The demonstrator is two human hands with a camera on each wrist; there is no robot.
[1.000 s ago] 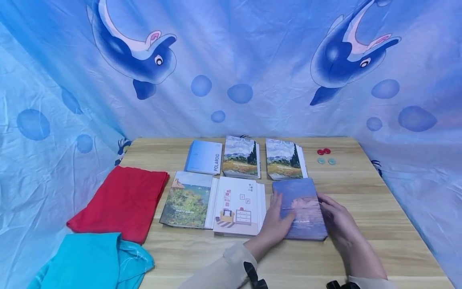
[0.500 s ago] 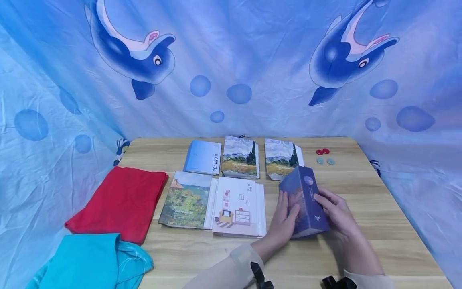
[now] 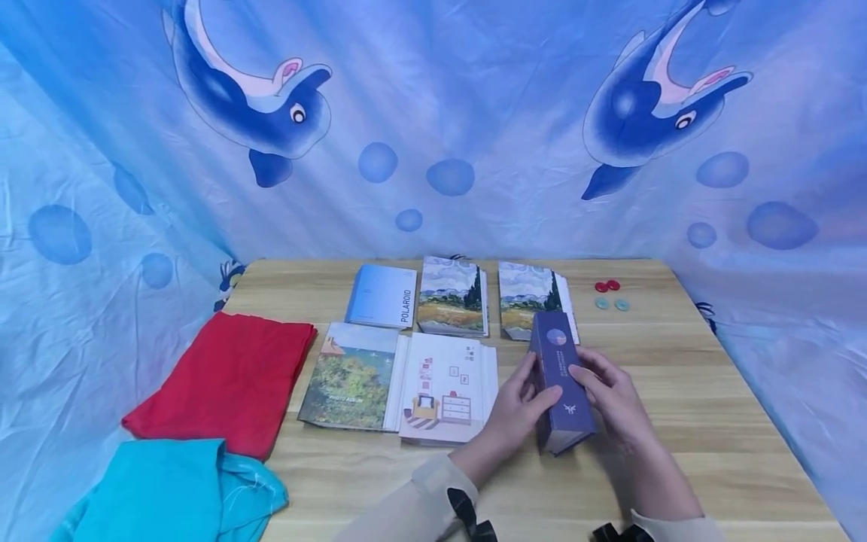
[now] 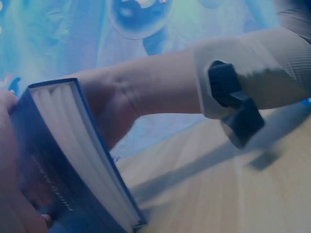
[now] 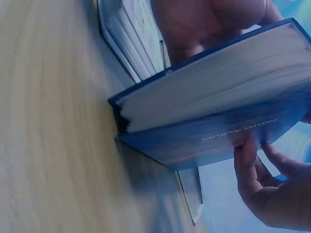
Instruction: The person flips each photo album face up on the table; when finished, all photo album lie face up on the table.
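Observation:
In the head view a purple-blue photo album [image 3: 564, 384] stands tilted with its spine facing up. My left hand [image 3: 509, 412] holds it from the left, its thumb on the spine. On the right side my right hand [image 3: 619, 399] grips it, thumb also against the spine and fingers behind the cover. The right wrist view shows the album's page edges and lower cover [image 5: 228, 128], with right-hand fingertips touching that cover. In the left wrist view the same album [image 4: 73, 160] is seen close up. A white album [image 3: 447, 388] lies nearest to my left hand.
Left of the white album lies a garden-picture album [image 3: 355, 376]. Behind are a blue Polaroid album [image 3: 382, 295] and two landscape albums [image 3: 452, 295]. Red discs [image 3: 607, 286] and pale green discs [image 3: 612, 303] lie back right; red cloth [image 3: 223, 376] and turquoise cloth [image 3: 169, 489] lie left.
The held album has turned from lying with its cover up to standing with its spine up. My right hand has shifted left with it; both hands stay on it.

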